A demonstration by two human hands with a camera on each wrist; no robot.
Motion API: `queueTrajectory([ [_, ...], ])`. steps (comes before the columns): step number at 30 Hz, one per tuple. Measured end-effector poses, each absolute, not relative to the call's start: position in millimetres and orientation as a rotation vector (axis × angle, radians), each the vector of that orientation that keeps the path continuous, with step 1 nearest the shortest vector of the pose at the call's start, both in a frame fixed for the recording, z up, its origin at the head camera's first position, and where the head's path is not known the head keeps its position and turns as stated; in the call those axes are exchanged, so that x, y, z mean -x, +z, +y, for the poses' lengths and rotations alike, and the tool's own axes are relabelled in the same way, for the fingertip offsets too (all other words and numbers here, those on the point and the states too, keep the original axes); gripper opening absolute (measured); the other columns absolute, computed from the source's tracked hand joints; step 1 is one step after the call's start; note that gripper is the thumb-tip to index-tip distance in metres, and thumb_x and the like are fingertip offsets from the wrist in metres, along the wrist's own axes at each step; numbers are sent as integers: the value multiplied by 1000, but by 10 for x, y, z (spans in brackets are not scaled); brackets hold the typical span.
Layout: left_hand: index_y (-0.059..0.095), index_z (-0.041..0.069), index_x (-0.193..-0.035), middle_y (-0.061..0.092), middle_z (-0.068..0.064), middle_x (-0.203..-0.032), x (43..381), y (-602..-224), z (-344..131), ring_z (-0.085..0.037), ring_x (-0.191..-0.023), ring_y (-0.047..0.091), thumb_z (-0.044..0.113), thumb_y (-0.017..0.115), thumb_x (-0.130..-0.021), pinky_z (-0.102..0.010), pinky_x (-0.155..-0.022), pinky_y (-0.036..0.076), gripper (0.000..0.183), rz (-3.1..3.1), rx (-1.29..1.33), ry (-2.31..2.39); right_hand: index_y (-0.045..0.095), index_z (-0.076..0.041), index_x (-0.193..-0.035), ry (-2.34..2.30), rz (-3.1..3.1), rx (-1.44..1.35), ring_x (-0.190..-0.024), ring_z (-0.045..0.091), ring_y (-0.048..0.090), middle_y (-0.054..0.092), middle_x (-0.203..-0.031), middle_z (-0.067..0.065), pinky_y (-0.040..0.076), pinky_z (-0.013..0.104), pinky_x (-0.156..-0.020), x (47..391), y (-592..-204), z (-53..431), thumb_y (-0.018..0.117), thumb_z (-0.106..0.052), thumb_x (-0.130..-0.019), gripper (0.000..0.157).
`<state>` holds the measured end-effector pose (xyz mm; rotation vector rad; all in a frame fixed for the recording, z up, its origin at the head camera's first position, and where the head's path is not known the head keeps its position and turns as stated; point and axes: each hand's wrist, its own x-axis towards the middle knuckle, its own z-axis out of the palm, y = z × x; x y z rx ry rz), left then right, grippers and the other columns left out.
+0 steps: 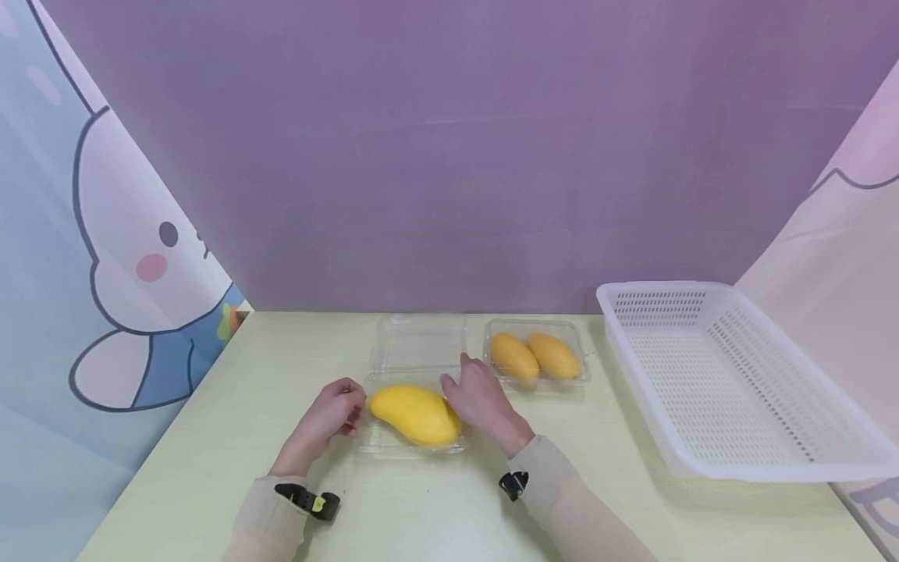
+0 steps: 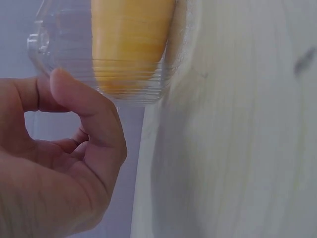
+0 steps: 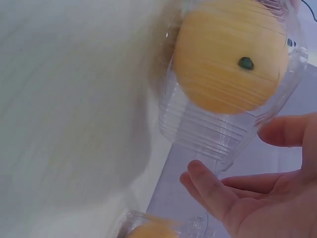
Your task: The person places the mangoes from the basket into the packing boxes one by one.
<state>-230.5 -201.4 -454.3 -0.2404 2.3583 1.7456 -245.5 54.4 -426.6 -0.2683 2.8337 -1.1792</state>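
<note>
A large yellow mango (image 1: 416,415) lies in the base of a clear plastic clamshell box (image 1: 379,447), whose lid (image 1: 419,343) is folded back flat behind it. My left hand (image 1: 335,407) is at the box's left side; thumb and forefinger pinch its rim in the left wrist view, and the other fingers curl below. At the right side is my right hand (image 1: 485,398), its thumb by the rim and its fingers (image 3: 210,186) extended along the back corner. The mango's dark green stem end shows through the wall in the right wrist view.
Another clear box (image 1: 536,324) with two orange-yellow mangoes (image 1: 555,357) stands at the back right, close to my right hand. Further right, a white perforated plastic basket (image 1: 702,390) reaches past the table's right edge. A purple cloth (image 1: 449,156) hangs behind the table.
</note>
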Motion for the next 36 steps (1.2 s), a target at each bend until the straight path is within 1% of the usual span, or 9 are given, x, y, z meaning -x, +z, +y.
queueTrajectory([
  [2,52,-3,-106,53,-8,-79,2307,-4550,-2019,-18,-61,51,7,48,-94,-26,-52,47,16,2356,242,1747,35,14,-149,-1238,2818,266,-141,46,38,43,-149,33,31,55,-117,2461,-4248,548,55,-29,-102,67],
  [3,52,-3,-106,53,-9,-79,2307,-4550,-2021,-19,-61,51,7,48,-94,-26,-52,47,17,2355,243,1747,34,13,-150,-1264,2816,263,-140,46,40,44,-148,33,32,55,-116,2469,-4244,549,55,-28,-102,67],
  [9,52,-3,-107,52,-8,-78,2300,-4536,-2024,-19,-61,51,8,49,-95,-27,-51,47,17,2350,233,1757,37,14,-148,-1432,2789,229,-126,42,56,55,-137,32,46,53,-106,2512,-4237,543,56,-26,-100,65],
  [11,52,-3,-107,52,-8,-79,2297,-4528,-2024,-19,-61,51,8,49,-96,-27,-52,47,16,2347,230,1765,37,14,-148,-1478,2776,220,-125,41,57,56,-136,32,48,53,-104,2514,-4225,544,57,-24,-99,65],
  [20,52,-3,-108,51,-8,-81,2285,-4516,-2036,-19,-63,51,8,48,-97,-26,-52,47,16,2350,216,1768,38,12,-148,-1551,2732,184,-123,40,56,55,-136,29,49,51,-102,2540,-4217,572,59,-22,-98,64],
  [29,51,-4,-109,52,-8,-82,2305,-4527,-2044,-18,-63,51,9,48,-98,-25,-52,47,18,2350,230,1754,37,12,-149,-1597,2706,197,-128,44,53,53,-138,31,48,52,-104,2563,-4188,599,58,-19,-98,63],
  [36,52,-4,-110,53,-9,-82,2304,-4526,-2048,-18,-63,51,9,48,-98,-25,-52,47,18,2356,221,1761,38,13,-148,-1595,2733,202,-121,40,57,56,-131,29,51,49,-100,2597,-4146,612,59,-17,-97,62],
])
